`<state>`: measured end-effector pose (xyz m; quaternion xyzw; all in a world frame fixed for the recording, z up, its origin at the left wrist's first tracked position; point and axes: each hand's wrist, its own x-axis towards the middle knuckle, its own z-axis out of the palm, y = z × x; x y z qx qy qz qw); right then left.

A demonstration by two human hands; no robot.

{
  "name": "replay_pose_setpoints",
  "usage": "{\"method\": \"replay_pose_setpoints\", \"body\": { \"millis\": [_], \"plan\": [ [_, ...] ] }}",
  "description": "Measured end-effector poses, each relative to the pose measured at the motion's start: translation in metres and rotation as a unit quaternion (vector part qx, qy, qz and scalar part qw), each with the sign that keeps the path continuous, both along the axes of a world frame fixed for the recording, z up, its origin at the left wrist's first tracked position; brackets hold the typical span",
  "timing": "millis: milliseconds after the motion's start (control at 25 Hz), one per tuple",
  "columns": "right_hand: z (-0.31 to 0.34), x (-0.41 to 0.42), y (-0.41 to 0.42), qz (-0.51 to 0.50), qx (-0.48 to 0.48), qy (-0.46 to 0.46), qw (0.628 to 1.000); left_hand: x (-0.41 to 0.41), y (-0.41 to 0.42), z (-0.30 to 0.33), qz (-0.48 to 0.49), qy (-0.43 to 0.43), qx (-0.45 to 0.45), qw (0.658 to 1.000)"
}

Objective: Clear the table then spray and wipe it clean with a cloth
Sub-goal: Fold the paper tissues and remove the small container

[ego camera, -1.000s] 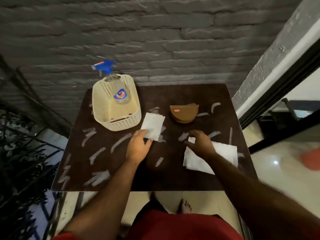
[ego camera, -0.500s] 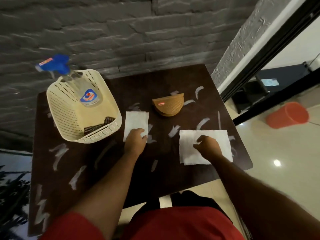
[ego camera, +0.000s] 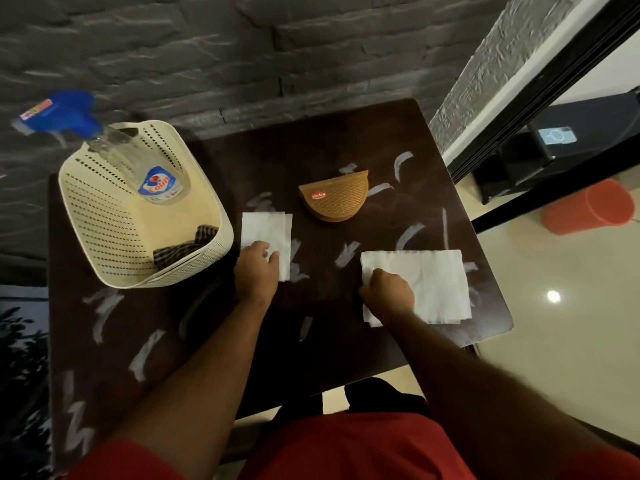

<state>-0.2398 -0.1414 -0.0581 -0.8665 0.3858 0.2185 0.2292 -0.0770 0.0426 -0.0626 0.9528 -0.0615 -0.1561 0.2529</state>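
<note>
Cream plastic basket (ego camera: 104, 216), perforated walls, stands at the left of the frame on the dark brown table (ego camera: 346, 133). Inside it: a spray bottle (ego camera: 152, 171) with a blue trigger head leaning toward the upper left, and a dark checked cloth (ego camera: 183, 245) bunched in the basket's near corner. Both are needed for the later spray and wipe steps; neither is touched now.

Just right of the basket lies a small folded napkin (ego camera: 266, 233), white, flat on the table. The left hand (ego camera: 258, 271) rests on its near edge, fingers curled down onto the paper; whether they pinch it or only press it I cannot tell.

Centre of frame, beyond the napkins: a brown woven-pattern napkin holder (ego camera: 334, 199), semicircular, standing apart from both hands.

Right of centre lies a larger napkin (ego camera: 429, 285), several layers, slightly fanned at the lower edge. The right hand (ego camera: 388, 292) sits on its left edge, fingers curled under in a loose fist on the paper; the fingertips are hidden, so the exact grip is uncertain.

White smears are scattered over most of the tabletop.

Handling judgement: the napkins are very light, limp and thin, and should tear or crumple easily. They will slide on the smooth top, so dragging one to the edge or pinching a corner of the full stack seems the sound approach. The layered one may shed sheets if only the top layer is taken. The holder looks rigid and light; a grasp across its curved body should do.
</note>
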Motion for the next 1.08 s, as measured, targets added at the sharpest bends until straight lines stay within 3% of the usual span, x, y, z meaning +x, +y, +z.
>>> {"method": "replay_pose_setpoints", "body": {
  "millis": [280, 600, 920, 1080],
  "plan": [
    [-0.001, 0.016, -0.002, 0.016, 0.026, 0.015, 0.999, 0.002, -0.002, 0.009, 0.122, 0.035, 0.100, 0.987],
    [0.003, 0.071, 0.045, 0.120, 0.077, -0.021, 0.990, 0.013, 0.006, 0.000, 0.191, 0.097, 0.113, 0.970],
    [-0.001, 0.085, 0.051, 0.147, 0.104, 0.008, 0.984, 0.017, 0.013, -0.005, 0.185, 0.122, 0.047, 0.974],
    [0.008, 0.089, 0.042, 0.025, 0.164, -0.040, 0.985, 0.013, 0.004, 0.015, 0.206, 0.117, -0.098, 0.967]
  ]
}}
